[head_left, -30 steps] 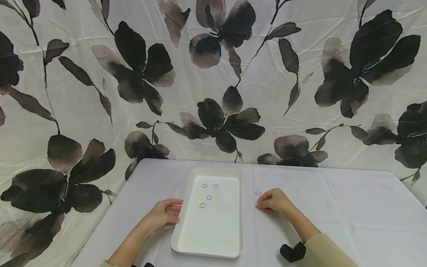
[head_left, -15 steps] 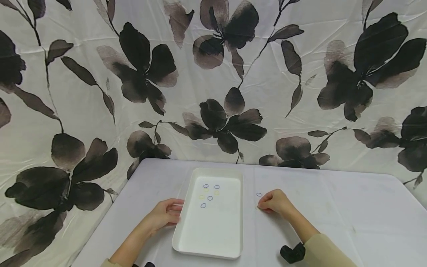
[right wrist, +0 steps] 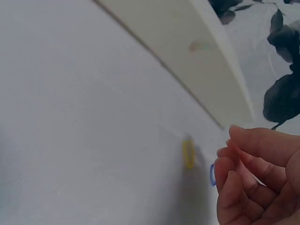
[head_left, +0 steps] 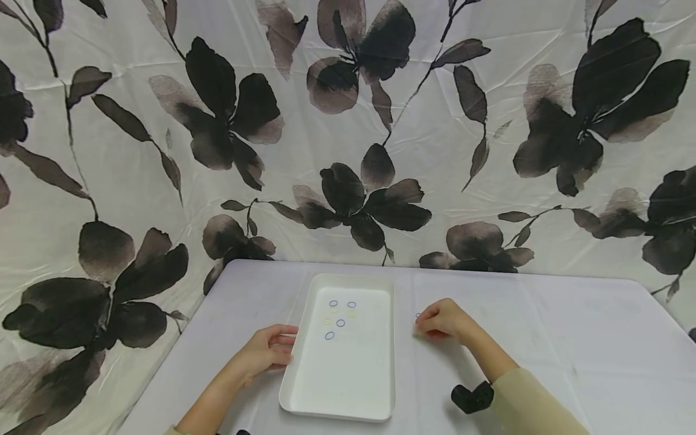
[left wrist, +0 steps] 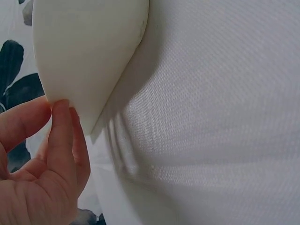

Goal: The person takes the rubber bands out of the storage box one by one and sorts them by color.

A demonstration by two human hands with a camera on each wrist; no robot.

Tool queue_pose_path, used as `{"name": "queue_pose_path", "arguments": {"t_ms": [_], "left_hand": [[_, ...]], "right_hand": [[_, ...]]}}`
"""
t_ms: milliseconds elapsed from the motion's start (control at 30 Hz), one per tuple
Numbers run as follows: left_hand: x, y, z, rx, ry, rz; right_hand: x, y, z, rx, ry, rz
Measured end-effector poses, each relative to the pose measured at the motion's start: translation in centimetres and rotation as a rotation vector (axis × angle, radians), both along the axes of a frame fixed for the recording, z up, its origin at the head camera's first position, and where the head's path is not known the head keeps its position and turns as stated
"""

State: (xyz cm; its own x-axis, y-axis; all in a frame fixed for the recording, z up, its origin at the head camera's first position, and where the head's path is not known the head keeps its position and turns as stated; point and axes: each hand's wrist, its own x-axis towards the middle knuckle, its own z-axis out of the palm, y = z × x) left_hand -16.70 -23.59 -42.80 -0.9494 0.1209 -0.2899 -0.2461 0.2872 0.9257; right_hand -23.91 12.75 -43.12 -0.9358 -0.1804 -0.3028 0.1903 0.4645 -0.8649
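Note:
A white rectangular tray (head_left: pixel 339 374) lies on the cloth-covered table, with several thin blue and yellow rings inside, such as this blue ring (head_left: pixel 329 335). At its left wall my left hand (head_left: pixel 266 350) touches the outer side with fingertips, also visible in the left wrist view against the tray (left wrist: pixel 89 56). To the right of the tray, my right hand (head_left: pixel 446 320) hovers low with fingers bent; nothing shows between the fingertips. Beside it in the right wrist view lie a yellow ring (right wrist: pixel 188 153) and a blue ring (right wrist: pixel 213 174), the latter partly hidden by fingers.
The white tablecloth (head_left: pixel 544 338) spreads to both sides of the tray. A floral curtain (head_left: pixel 462 151) hangs close behind the table's far edge. A black wrist device (head_left: pixel 472 397) sits by the right sleeve.
My right hand has shifted slightly up and left, now partly covering the loose blue ring. The left hand and tray stay in place; the head view sways a little.

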Motion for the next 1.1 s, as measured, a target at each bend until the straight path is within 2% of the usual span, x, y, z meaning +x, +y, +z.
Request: {"name": "queue_pose_path", "arguments": {"t_ms": [267, 433, 733, 933, 1100], "left_hand": [[0.0, -0.5, 0.1, -0.009, 0.007, -0.017], [0.1, -0.7, 0.0, -0.014, 0.010, -0.023], [0.4, -1.3, -0.5, -0.013, 0.015, -0.029], [0.7, -1.8, -1.0, 0.012, 0.018, -0.057], [0.9, -2.1, -1.0, 0.016, 0.022, -0.060]], "right_hand": [[-0.7, -2.5, 2.3, -0.013, 0.011, -0.001], [-0.8, -4.1, 3.1, -0.023, 0.008, -0.005], [-0.7, -7.2, 3.8, 0.002, 0.014, -0.025], [-0.7, -8.9, 3.7, -0.017, 0.019, -0.020], [-0.5, -10.6, 3.7, -0.011, 0.027, -0.035]]}}
